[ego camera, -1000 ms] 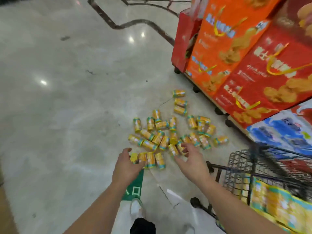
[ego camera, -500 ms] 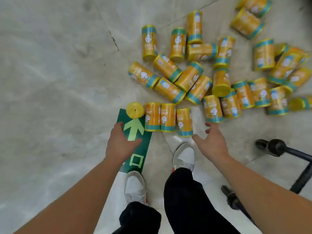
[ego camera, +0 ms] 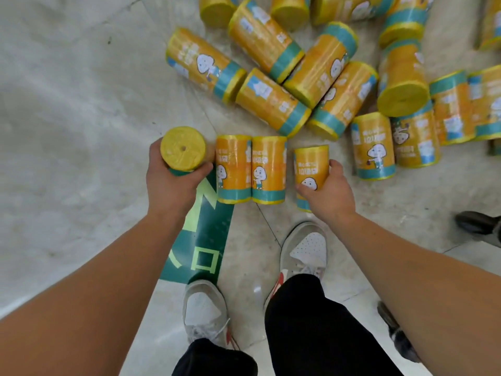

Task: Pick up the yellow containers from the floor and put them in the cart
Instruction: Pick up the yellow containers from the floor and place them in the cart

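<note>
Head view: the grasping step is judged to be in hand, one container being taken by each hand. At the left, the left hand [ego camera: 170, 185] is curled round an upright container [ego camera: 182, 148], whose round yellow end is turned toward the camera. The thumb is pressed to its right side and the fingers are wrapped round its left. It is held over the tip of a green floor arrow [ego camera: 206, 240]. Between the hands, a pair of containers [ego camera: 233, 169] is left lying side by side, touching. Further right, a tilted container [ego camera: 311, 165] is gripped by the right hand [ego camera: 329, 194], with the thumb at its lower left and a fingertip at its right edge. Whether either held container is clear of the floor [ego camera: 81, 104] cannot be told. Beyond, the heap of containers [ego camera: 271, 101] is spread out. No cart basket is seen; only a dark caster [ego camera: 477, 226] shows at the right edge. A lift and a carry to the cart are called for next, without the pair being knocked.
</note>
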Motion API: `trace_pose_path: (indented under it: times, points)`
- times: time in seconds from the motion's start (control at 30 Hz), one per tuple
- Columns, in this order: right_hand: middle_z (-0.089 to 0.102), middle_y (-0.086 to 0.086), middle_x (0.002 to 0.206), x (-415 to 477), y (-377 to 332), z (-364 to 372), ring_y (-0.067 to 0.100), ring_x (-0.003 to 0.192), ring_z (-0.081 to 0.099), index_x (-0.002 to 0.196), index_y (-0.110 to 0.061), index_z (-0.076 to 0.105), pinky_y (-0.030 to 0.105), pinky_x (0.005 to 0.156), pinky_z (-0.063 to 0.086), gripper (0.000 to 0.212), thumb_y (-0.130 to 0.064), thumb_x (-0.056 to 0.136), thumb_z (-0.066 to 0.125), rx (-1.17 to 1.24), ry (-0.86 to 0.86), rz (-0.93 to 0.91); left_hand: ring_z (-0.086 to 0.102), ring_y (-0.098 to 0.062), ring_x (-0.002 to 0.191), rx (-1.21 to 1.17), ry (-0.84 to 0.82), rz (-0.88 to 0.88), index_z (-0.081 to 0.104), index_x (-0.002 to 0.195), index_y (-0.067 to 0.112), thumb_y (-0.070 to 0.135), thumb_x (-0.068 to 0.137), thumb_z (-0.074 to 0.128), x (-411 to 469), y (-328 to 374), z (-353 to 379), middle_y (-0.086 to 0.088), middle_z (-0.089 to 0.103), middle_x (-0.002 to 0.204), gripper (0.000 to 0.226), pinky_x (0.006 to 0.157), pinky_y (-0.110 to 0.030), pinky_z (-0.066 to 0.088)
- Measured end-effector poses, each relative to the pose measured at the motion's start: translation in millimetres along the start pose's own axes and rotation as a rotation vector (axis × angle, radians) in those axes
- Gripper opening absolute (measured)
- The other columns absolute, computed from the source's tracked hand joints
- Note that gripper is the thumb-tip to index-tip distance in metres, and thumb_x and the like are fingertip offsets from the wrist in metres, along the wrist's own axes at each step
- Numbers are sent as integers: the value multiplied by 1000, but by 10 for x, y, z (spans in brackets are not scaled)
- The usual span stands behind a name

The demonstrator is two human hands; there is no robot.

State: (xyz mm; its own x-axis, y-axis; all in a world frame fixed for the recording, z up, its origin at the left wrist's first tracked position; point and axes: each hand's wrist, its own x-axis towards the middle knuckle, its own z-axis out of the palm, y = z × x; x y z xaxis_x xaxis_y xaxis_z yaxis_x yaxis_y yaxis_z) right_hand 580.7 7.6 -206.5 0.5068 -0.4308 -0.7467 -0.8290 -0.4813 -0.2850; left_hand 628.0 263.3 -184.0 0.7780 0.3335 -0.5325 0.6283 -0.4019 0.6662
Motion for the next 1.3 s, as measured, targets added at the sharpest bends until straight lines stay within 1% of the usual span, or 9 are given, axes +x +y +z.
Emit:
trace_pose_path:
  times: [0.27, 0.4, 0.57, 0.67, 0.73, 0.9, 1.03, 1.2, 1.3]
  points:
    - [58, -4, 105, -990, -356, -786, 18, 93, 59, 136, -20, 39, 34, 82, 48, 71, -26, 78, 79, 209, 54, 0, 57, -1, 101, 9, -99, 83, 53, 119, 27, 21, 66, 87, -685, 875, -649, 9, 61, 115, 64, 81, -19, 45]
    - [60, -9, 106, -1977, -782, -1598, 19, 100, 64, 136, -26, 39, 41, 88, 54, 73, -26, 76, 80, 365, 109, -71, 57, -4, 100, -13, -186, 134, 54, 112, 31, 44, 53, 79, -1378, 1798, -1146, 7, 60, 112, 65, 78, -21, 46]
    - [57, -22, 98, -3393, -1269, -2843, -3, 84, 61, 117, -43, 35, 24, 75, 51, 66, -22, 75, 81, 501, 236, -223, 63, -5, 88, -23, -344, 260, 57, 105, 32, 37, 62, 84, -2446, 3183, -1712, 5, 64, 104, 51, 75, -33, 56]
    - [58, -26, 100, -4213, -1331, -3560, -19, 81, 57, 119, -44, 35, 7, 65, 43, 69, -25, 73, 83, 577, 323, -275, 63, 4, 77, -22, -445, 371, 60, 101, 29, 32, 65, 85, -3169, 4003, -1928, 9, 67, 96, 45, 72, -28, 56]
    - [62, -22, 103, -4710, -1252, -4003, -16, 85, 58, 123, -38, 40, 8, 69, 45, 69, -28, 71, 85, 624, 379, -285, 62, 6, 74, -19, -493, 448, 61, 99, 28, 40, 58, 82, -3662, 4490, -1998, 10, 68, 92, 47, 71, -26, 54]
    - [66, -15, 110, -5715, -656, -4954, 0, 96, 65, 132, -31, 45, 37, 86, 56, 75, -34, 69, 86, 735, 526, -282, 67, 0, 77, -36, -614, 537, 60, 106, 24, 44, 57, 84, -4859, 5269, -1864, 9, 71, 91, 58, 76, -30, 56]
    - [68, -17, 100, -6195, 92, -5509, -5, 84, 66, 117, -40, 47, 34, 79, 59, 58, -27, 74, 84, 807, 613, -237, 67, -5, 80, 7, -703, 600, 59, 106, 25, 45, 63, 83, -5795, 5515, -1471, 8, 70, 92, 53, 71, -26, 55]
    - [64, -16, 103, -6425, 1363, -5901, -8, 82, 63, 125, -38, 43, 17, 66, 53, 58, -31, 80, 79, 839, 625, -157, 63, 0, 75, 84, -758, 621, 56, 93, 30, 30, 73, 82, -6907, 5355, -747, 14, 66, 86, 32, 71, -24, 53]
    - [62, -17, 103, -6411, 2169, -5987, 2, 88, 65, 122, -39, 42, 30, 74, 57, 59, -38, 76, 80, 806, 595, -58, 65, -6, 76, 152, -752, 537, 56, 97, 28, 34, 73, 82, -7360, 5019, -271, 11, 67, 85, 36, 75, -32, 56]
